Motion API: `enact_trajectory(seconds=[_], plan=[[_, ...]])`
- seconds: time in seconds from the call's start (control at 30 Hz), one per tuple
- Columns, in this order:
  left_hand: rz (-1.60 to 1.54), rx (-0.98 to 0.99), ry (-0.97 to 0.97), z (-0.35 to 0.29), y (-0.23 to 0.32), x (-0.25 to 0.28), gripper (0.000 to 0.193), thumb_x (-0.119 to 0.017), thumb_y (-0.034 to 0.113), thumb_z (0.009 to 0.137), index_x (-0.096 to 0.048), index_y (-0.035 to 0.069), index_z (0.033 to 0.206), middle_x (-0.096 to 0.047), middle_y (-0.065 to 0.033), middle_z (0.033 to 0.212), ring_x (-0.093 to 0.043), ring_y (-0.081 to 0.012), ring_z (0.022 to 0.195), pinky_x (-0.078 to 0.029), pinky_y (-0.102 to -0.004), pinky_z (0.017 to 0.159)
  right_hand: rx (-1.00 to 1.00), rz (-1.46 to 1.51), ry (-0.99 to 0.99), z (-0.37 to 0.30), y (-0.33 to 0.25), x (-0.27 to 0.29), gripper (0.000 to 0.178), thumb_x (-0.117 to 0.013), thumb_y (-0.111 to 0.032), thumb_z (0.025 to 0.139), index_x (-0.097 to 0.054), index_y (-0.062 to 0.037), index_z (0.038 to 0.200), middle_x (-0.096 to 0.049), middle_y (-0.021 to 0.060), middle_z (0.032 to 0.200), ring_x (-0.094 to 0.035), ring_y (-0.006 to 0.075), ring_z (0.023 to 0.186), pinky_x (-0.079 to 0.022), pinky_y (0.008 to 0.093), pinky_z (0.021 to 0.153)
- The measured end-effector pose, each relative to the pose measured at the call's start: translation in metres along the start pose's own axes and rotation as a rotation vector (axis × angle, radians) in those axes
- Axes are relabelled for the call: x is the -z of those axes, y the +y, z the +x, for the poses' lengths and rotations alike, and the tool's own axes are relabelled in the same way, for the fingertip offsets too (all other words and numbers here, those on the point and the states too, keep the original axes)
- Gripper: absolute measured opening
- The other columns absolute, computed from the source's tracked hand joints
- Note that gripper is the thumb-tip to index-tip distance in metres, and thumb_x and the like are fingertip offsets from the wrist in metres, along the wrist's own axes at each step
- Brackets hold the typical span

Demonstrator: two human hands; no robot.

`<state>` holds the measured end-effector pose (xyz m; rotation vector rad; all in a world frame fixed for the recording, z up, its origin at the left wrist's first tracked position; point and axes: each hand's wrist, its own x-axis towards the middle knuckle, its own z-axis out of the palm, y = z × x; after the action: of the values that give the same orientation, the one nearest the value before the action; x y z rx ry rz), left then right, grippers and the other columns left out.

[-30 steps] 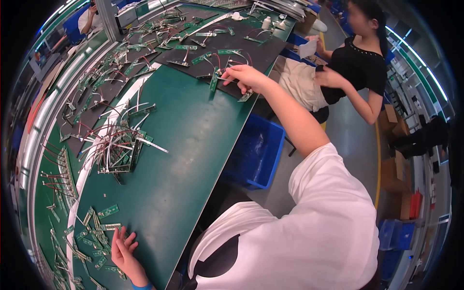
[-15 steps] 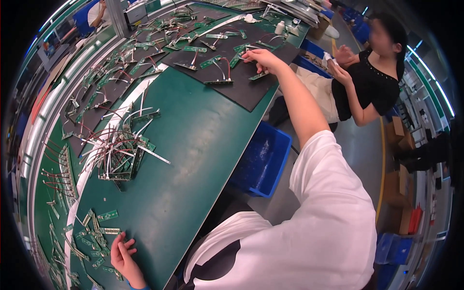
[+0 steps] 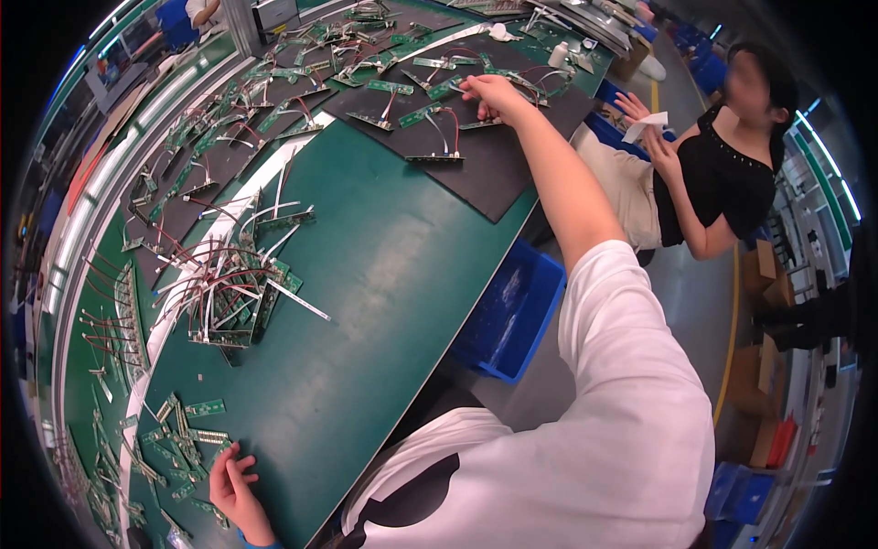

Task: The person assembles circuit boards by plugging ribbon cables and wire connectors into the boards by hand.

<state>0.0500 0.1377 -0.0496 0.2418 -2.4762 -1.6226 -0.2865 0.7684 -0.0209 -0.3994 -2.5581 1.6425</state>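
The worker's right hand [image 3: 494,99] has reached farther out over the black mat [image 3: 494,178], away from the near edge where it hovered a second ago. A green circuit board [image 3: 445,87], upright beneath the fingers then, now slants across the mat farther from the worker, and the mat's near corner has come out from behind the hand. Beside the table, a co-worker [image 3: 722,178] has brought both hands up close around a white sheet [image 3: 643,128]; earlier, one hand was lowered near the waist. A dark object [image 3: 138,538] has entered at the lower left.
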Motion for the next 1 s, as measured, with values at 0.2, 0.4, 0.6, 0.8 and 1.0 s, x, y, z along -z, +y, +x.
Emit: enact_trajectory(seconds=[0.2,0.4,0.6,0.8,1.0], plan=[[-0.013,0.004,0.002,0.0,0.002,0.001,0.022,-0.045,0.01,0.094,-0.057,-0.002,0.108,-0.063,-0.0131,0.105,-0.064,-0.0139,0.078,-0.045,-0.0173,0.055,0.26,-0.396,0.507,0.024,0.007,-0.008,0.043,-0.054,-0.039,0.086,-0.062,-0.0018,0.105,-0.063,0.0174,0.092,-0.064,0.0271,0.08,-0.052,0.0353,0.068],[-0.029,-0.001,-0.002,-0.001,0.002,0.002,0.022,-0.046,0.01,0.094,-0.058,-0.002,0.108,-0.063,-0.0128,0.103,-0.063,-0.0129,0.078,-0.045,-0.0173,0.056,0.711,-0.678,0.189,-0.1,-0.023,-0.07,0.04,-0.059,-0.042,0.081,-0.062,-0.0114,0.108,-0.058,0.0116,0.113,-0.05,0.0274,0.112,-0.038,0.0418,0.092],[-0.032,-0.005,-0.03,0.0,0.001,0.002,0.021,-0.046,0.008,0.093,-0.057,-0.002,0.107,-0.063,-0.0133,0.102,-0.064,-0.0146,0.079,-0.046,-0.0184,0.057,0.687,-1.002,-0.031,-0.12,-0.02,-0.065,0.026,-0.059,-0.031,0.084,-0.063,-0.0166,0.105,-0.058,0.0033,0.11,-0.047,0.0212,0.114,-0.023,0.0484,0.101],[-0.052,-0.01,-0.037,-0.003,0.006,0.003,0.02,-0.047,0.008,0.093,-0.058,-0.001,0.107,-0.063,-0.0124,0.101,-0.064,-0.0146,0.08,-0.047,-0.0191,0.059,0.615,-1.049,-0.161,-0.094,-0.018,-0.016,0.018,-0.06,-0.021,0.08,-0.066,-0.0166,0.097,-0.059,0.0026,0.105,-0.049,0.0227,0.11,-0.027,0.0477,0.098],[-0.092,0.001,-0.065,-0.001,0.006,0.006,0.017,-0.054,0.001,0.087,-0.061,-0.001,0.103,-0.064,-0.01,0.097,-0.063,-0.0137,0.078,-0.047,-0.0196,0.06,0.649,-1.171,0.019,-0.097,-0.022,-0.003,0.031,-0.068,-0.021,0.073,-0.065,-0.0184,0.104,-0.05,0.0089,0.123,-0.043,0.0284,0.118,-0.034,0.0442,0.095]])
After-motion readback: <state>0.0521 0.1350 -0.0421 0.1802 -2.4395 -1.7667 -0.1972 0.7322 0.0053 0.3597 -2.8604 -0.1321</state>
